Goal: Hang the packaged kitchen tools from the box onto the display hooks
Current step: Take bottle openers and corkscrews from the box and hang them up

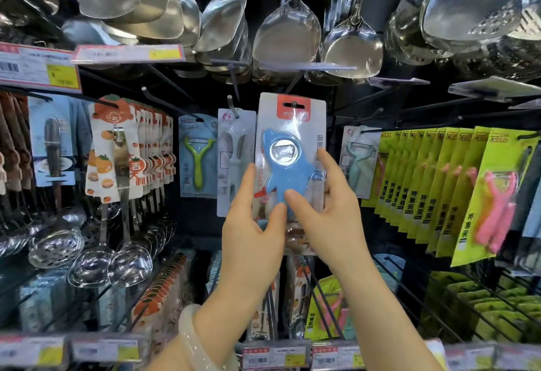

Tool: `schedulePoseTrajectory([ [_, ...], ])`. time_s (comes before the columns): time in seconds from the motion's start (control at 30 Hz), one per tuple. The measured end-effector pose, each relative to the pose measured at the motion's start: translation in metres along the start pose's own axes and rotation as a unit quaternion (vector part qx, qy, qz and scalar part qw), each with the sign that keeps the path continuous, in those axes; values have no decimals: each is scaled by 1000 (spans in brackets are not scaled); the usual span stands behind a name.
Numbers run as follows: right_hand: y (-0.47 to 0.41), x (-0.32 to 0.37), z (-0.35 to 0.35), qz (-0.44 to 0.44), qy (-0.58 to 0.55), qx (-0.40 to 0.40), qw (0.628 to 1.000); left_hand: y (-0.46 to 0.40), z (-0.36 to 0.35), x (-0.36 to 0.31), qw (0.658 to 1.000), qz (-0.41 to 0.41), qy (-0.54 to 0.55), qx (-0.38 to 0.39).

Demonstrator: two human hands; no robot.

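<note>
Both hands hold one blister card upright in front of the pegboard: a blue fish-shaped bottle opener package [291,162] with a red header and a hang slot at its 12 o'clock end. The left hand [253,224] grips the lower left edge, thumb on the front near the bottom and index finger running up the side. The right hand [330,209] takes the lower right edge, thumb pressed on the blue body and index finger reaching up to about 3 o'clock of the metal ring. So the fingers of both hands are closed on the card, neither wide nor idle.

The card's long axis stands vertical, and the slot lies well above the fingers, at 12 o'clock from both hands. A dark display hook [292,85] comes forward right at that slot; whether its tip has already passed through I cannot tell (the header hides the end of it). Neither hand is clearly nearer; they share the load about evenly.

Just to the left hangs a grey peeler package [234,162] on its own hook, its edge close beside the held card. The box is not in view.

My judgement: the next move turns on keeping the slot level with the hook and pushing the card back along it.
</note>
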State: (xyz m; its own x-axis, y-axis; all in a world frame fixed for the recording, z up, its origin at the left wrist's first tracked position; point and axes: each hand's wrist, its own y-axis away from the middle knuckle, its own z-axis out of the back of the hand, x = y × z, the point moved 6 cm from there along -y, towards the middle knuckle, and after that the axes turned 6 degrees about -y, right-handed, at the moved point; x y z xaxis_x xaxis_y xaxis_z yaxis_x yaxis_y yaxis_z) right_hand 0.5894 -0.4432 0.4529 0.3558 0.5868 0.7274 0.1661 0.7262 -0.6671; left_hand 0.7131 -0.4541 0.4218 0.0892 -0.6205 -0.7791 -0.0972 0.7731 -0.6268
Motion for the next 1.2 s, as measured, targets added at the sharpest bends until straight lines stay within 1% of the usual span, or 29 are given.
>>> schedulePoseTrajectory([
  [0.17,-1,11,4,-9,41,28,999,2,0,-2,1000,13,-18,11],
  [0.37,0,23,10,-11,69,36,997,3,1,-5,999,17,-21,30],
  [0.47,-5,14,3,-31,71,54,996,-3,1,0,998,22,-37,35],
  [0.57,-17,-3,-6,-53,63,54,995,-15,-2,11,996,32,-77,42],
  [0.67,-32,-25,-17,-58,88,43,994,-28,-8,24,988,47,-128,74],
  [0.8,-52,-52,-30,-90,102,31,990,-47,-21,48,971,93,-173,136],
  [0.93,-62,-66,-41,-88,113,28,989,-69,-29,75,954,137,-215,156],
  [1.03,-63,-73,-50,-94,135,43,985,-75,-27,78,938,152,-263,166],
  [1.1,-59,-79,-54,-102,144,50,983,-74,-25,80,919,164,-309,180],
  [1.2,-44,-89,-51,-120,196,50,972,-57,-21,82,866,173,-415,219],
])
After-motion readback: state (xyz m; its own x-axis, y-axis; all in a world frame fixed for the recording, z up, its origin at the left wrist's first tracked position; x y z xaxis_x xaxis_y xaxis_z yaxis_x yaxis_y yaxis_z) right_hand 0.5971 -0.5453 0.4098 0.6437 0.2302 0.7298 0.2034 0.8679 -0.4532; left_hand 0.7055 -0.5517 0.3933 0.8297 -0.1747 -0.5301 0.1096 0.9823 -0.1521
